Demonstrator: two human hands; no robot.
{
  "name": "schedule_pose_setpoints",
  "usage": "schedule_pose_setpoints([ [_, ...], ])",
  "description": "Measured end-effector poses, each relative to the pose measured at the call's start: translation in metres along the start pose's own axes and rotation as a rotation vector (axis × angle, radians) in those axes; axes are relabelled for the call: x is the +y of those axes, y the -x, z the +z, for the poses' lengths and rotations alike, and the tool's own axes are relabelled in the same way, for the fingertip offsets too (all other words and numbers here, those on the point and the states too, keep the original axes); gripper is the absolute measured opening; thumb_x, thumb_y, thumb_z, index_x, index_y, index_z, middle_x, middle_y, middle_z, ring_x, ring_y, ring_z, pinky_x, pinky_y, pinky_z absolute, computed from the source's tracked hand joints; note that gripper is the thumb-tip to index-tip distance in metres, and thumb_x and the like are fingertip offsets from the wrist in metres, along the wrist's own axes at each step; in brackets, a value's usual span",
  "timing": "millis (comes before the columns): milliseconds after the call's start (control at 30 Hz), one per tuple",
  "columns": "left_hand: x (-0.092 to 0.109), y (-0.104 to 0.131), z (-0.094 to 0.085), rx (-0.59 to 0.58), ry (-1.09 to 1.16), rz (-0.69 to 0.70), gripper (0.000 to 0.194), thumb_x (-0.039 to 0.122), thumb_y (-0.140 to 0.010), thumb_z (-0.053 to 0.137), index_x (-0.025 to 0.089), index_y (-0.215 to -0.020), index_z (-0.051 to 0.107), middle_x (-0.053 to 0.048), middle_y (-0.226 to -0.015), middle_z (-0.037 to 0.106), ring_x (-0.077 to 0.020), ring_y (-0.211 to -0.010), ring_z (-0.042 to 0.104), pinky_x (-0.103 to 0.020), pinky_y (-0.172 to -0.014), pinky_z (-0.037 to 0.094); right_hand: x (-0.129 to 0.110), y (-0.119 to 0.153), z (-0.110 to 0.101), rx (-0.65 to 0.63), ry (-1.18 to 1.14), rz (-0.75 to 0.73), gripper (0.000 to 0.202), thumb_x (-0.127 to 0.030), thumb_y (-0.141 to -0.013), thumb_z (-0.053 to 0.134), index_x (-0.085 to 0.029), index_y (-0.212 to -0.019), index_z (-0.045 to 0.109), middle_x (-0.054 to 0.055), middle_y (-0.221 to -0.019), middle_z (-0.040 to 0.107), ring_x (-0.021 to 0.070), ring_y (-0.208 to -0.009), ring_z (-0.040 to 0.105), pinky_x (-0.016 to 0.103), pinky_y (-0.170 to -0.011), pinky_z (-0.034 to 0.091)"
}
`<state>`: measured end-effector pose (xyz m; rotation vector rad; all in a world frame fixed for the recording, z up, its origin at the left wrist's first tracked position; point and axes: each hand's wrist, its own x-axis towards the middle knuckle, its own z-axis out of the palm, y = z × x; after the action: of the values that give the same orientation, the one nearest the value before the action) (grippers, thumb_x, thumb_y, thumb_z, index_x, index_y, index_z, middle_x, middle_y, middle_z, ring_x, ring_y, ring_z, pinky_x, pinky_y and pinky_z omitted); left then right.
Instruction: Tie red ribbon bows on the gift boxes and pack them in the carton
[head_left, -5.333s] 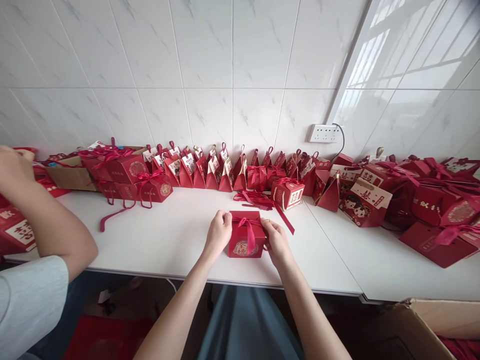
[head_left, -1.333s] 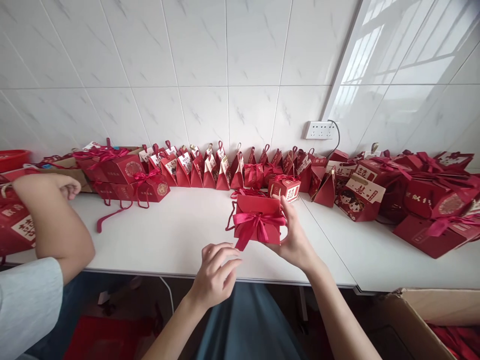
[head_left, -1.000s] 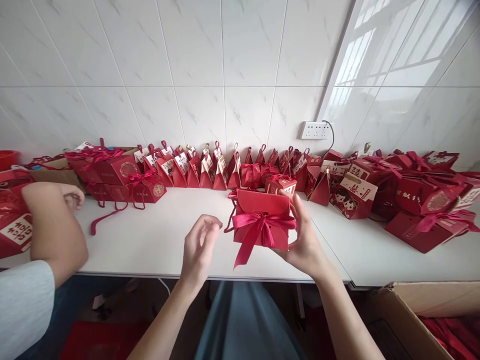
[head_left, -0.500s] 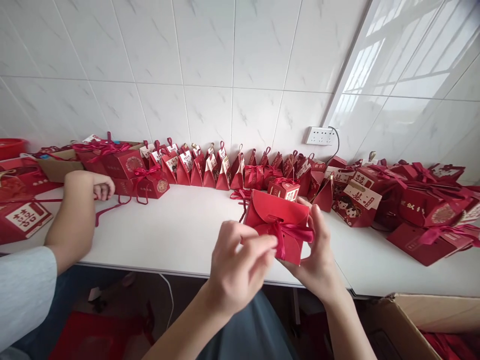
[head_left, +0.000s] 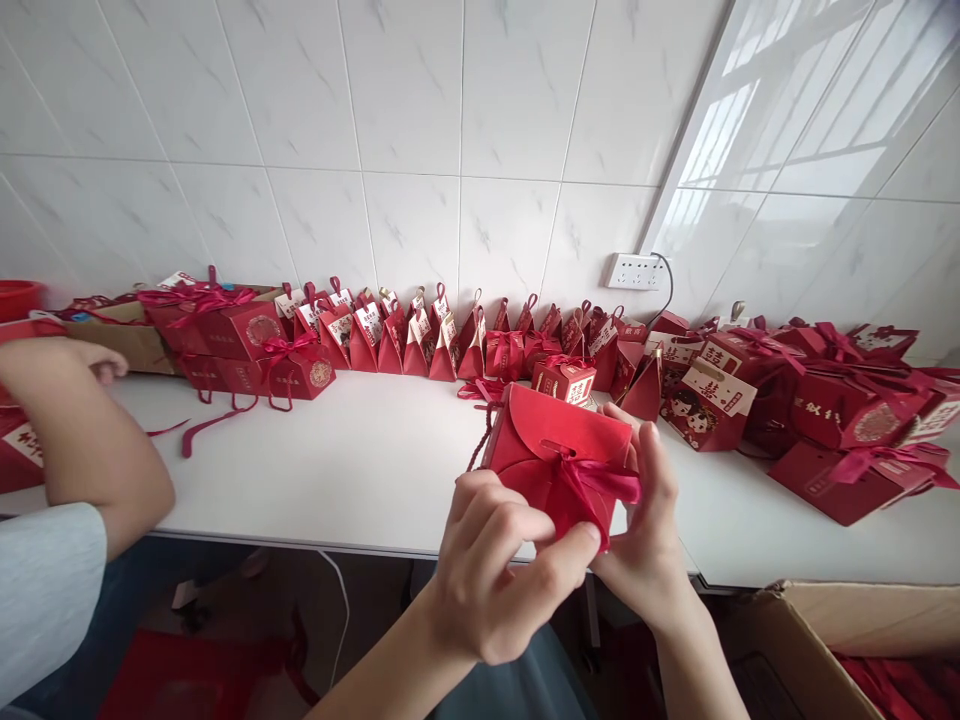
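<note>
A red gift box [head_left: 536, 430] with a scalloped flap is held above the table's front edge, tilted toward me. A dark pink ribbon [head_left: 592, 478] is tied through its front, with loops and tails lying over the box. My right hand [head_left: 649, 520] grips the box by its right side, thumb at the edge and fingers behind. On the near side, my left hand [head_left: 510, 570] is closed, its thumb and fingers on the lower front of the box by the ribbon tails. A twisted dark red cord [head_left: 480, 440] hangs at the box's left edge.
Several small red boxes [head_left: 442, 345] line the wall. Stacked ribboned boxes stand left [head_left: 247, 335] and right [head_left: 862, 420]. A power strip [head_left: 637, 271] is on the wall. A co-worker's arm [head_left: 105, 450] rests at the left. An open cardboard carton [head_left: 862, 610] sits bottom right.
My left hand has moved right and down, from the ribbon's knot to the box's lower front. The box has shifted slightly right. The co-worker's arm has moved left.
</note>
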<state>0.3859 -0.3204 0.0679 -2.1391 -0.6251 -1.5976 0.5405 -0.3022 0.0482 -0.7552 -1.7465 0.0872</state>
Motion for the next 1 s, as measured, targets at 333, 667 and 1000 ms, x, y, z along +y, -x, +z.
schedule_pose_setpoints([
  [333, 0.004, -0.008, -0.019, -0.046, -0.006, -0.007, 0.018, 0.011, -0.079, 0.057, 0.02, -0.095, 0.058, 0.002, -0.063, 0.051, -0.0107, -0.06, 0.048, -0.03, -0.064, 0.047, -0.003, 0.006, -0.005, 0.016, -0.021, 0.025, 0.096, -0.013, -0.076, 0.067, -0.04, -0.145, 0.006, 0.01, -0.149, 0.024, 0.0313, -0.13, 0.04, 0.049, -0.088, 0.053],
  [667, -0.043, 0.004, 0.0, 0.007, 0.013, -0.6, 0.02, 0.019, -0.084, 0.054, 0.019, -0.065, 0.047, 0.003, -0.06, 0.045, -0.009, -0.057, 0.045, -0.022, -0.055, 0.041, -0.005, 0.01, -0.025, -0.017, 0.26, 0.035, 0.093, -0.017, -0.078, 0.066, -0.036, -0.146, 0.006, 0.012, -0.145, 0.032, 0.0341, -0.13, 0.038, 0.054, -0.096, 0.046],
  [1000, -0.036, 0.037, 0.075, -0.626, 0.315, -0.587, 0.014, 0.023, -0.082, 0.048, 0.021, -0.073, 0.058, 0.001, -0.072, 0.062, -0.0144, -0.07, 0.059, -0.026, -0.065, 0.047, -0.005, 0.063, -0.142, 0.235, 0.735, 0.485, 0.101, -0.037, -0.064, 0.079, -0.03, -0.145, 0.018, 0.014, -0.135, 0.041, 0.0337, -0.117, 0.052, 0.051, -0.09, 0.051],
])
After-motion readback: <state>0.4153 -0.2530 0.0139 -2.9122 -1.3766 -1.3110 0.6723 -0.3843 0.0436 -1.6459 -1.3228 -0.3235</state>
